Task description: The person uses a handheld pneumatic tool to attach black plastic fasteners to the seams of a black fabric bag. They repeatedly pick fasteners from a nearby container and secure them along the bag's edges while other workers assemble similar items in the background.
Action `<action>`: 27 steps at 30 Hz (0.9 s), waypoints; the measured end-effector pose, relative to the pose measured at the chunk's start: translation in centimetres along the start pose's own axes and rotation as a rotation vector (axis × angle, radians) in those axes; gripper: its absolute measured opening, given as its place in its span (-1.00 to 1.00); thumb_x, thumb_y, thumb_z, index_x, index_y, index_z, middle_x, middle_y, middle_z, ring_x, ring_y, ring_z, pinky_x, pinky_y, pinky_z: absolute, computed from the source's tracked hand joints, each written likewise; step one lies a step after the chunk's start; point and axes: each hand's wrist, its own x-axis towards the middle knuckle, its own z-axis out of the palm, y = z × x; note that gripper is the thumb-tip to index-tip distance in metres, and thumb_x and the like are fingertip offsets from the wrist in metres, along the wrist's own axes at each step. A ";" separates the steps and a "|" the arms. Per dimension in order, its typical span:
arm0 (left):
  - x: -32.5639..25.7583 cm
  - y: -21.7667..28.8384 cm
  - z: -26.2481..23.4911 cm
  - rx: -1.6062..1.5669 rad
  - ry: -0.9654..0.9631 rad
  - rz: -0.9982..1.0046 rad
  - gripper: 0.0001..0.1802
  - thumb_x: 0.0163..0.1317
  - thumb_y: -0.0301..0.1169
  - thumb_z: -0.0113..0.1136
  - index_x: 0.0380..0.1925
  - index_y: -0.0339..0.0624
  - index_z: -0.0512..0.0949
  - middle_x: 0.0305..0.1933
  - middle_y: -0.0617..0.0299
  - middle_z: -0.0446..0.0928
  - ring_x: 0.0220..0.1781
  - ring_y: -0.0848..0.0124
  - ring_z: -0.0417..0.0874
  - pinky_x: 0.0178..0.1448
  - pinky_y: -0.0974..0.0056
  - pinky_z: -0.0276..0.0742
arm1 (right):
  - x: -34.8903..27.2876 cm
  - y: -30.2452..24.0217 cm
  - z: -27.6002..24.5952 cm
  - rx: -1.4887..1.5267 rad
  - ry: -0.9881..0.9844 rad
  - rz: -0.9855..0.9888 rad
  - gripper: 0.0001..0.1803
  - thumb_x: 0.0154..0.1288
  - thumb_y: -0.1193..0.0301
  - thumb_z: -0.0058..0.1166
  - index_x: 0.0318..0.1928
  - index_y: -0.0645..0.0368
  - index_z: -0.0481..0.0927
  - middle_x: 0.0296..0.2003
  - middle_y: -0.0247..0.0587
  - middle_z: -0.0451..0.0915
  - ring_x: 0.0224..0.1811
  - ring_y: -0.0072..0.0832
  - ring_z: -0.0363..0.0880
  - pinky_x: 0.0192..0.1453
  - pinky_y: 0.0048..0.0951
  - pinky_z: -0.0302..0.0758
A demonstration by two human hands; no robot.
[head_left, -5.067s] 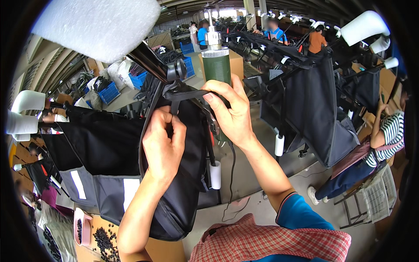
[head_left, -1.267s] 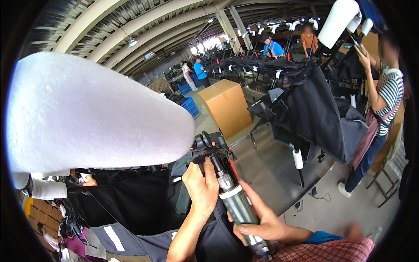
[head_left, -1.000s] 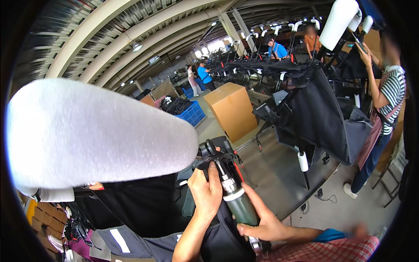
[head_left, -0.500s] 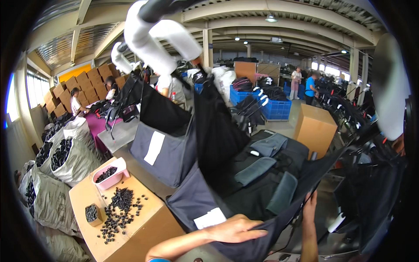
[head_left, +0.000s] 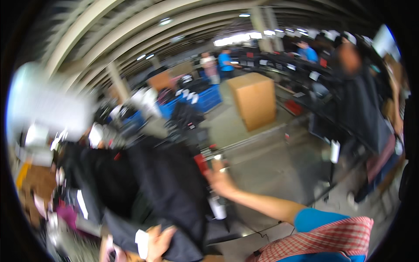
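A large workshop hall is shown, blurred. The black bag (head_left: 166,192) hangs at lower centre, grasped low by the left hand (head_left: 159,242); the right hand (head_left: 220,179) touches it, grip indeterminable. Handling appears unfinished.

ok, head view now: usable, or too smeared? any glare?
Head view: heavy motion blur over the whole frame; the right hand and left hand on the black bag are smeared, grip unreadable. Head view: ceiling lights blow out in a bright strip; the cardboard box stays recognisable. Fisheye bends the roof beams.
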 end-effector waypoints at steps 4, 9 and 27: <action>3.3 -0.3 -3.7 0.644 0.102 -0.583 -0.46 0.33 0.01 -0.02 0.02 -0.22 0.56 0.05 -0.08 0.56 0.01 0.05 0.57 0.15 0.19 0.43 | 1.9 1.5 8.4 0.245 -0.109 0.165 -0.19 0.37 0.16 -0.03 0.40 0.32 -0.09 0.24 0.34 0.26 0.22 0.02 0.40 0.24 -0.21 0.36; 6.2 2.8 3.2 0.204 0.907 -0.038 -0.49 0.33 0.01 -0.01 -0.03 -0.18 0.58 -0.01 -0.04 0.58 -0.03 0.08 0.58 0.12 0.17 0.44 | -3.7 6.1 7.1 0.787 -0.570 0.256 -0.34 0.16 0.14 0.19 0.16 0.30 0.39 -0.22 -0.24 0.56 -0.18 -0.51 0.50 -0.08 -0.42 0.48; 18.2 46.5 70.4 -1.297 -0.501 0.062 -0.83 0.33 -0.34 0.17 -0.38 -0.17 0.46 -0.62 0.39 0.39 -0.63 0.60 0.37 -0.50 0.45 0.35 | -40.3 3.5 -49.5 0.970 0.630 0.903 -0.43 0.28 0.45 0.03 0.28 0.17 0.20 -0.23 0.01 0.58 -0.47 -0.29 0.59 -0.39 -0.42 0.56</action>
